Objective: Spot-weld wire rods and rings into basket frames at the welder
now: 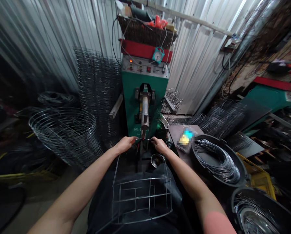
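Note:
A thin wire (147,139) is stretched between my two hands, under the metal arm (145,112) of a green machine (129,87). My left hand (127,144) pinches its left end, and my right hand (159,144) pinches the right end. A small reddish glow shows where the wire meets the machine's tip. On my dark-clothed lap lies a wire frame (142,196) with crossed bars. Below my right hand is a small round bowl (157,160).
Wire baskets (62,130) and a tall stack of wire racks (96,91) stand to the left. At the right are a black tub (241,170) holding wire rings, another tub (233,201) and a yellow crate (259,178). A wicker basket (145,32) tops the machine.

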{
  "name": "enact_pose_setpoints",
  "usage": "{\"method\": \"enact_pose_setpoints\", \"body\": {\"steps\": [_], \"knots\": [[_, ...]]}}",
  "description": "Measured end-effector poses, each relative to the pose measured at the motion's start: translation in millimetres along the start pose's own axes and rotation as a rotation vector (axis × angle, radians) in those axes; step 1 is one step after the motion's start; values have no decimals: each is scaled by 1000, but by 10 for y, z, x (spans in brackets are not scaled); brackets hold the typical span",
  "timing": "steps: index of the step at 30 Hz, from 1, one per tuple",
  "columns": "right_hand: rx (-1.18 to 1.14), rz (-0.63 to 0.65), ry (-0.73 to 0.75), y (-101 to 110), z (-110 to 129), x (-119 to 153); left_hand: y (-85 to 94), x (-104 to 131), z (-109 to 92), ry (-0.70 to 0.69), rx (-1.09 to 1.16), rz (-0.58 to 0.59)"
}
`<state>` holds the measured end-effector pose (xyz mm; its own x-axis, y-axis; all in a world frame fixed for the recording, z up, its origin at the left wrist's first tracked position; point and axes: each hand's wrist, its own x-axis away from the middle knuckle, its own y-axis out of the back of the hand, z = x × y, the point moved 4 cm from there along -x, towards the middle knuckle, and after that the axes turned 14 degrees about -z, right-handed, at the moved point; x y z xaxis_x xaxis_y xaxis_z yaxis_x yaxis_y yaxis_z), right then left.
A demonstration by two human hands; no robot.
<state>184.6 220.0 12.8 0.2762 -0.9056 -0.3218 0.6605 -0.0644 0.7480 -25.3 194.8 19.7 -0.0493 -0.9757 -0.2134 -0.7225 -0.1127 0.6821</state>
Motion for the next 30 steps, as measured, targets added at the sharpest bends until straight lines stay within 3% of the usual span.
{"method": "enact_pose_setpoints", "body": {"steps": [9,16,25,30], "knots": [[-69,-5,-54,-26,-20,15,-6,-32,15,-40,22,-16],[-205,-23,-197,-69,-79,53,-30,-32,63,-73,58,-29],[-338,-152,-247,-158,-143,169,11,68,19,-111,107,-75],[-425,-219,-209,-100,-84,302,60,157,-137,-121,122,-77]]}}
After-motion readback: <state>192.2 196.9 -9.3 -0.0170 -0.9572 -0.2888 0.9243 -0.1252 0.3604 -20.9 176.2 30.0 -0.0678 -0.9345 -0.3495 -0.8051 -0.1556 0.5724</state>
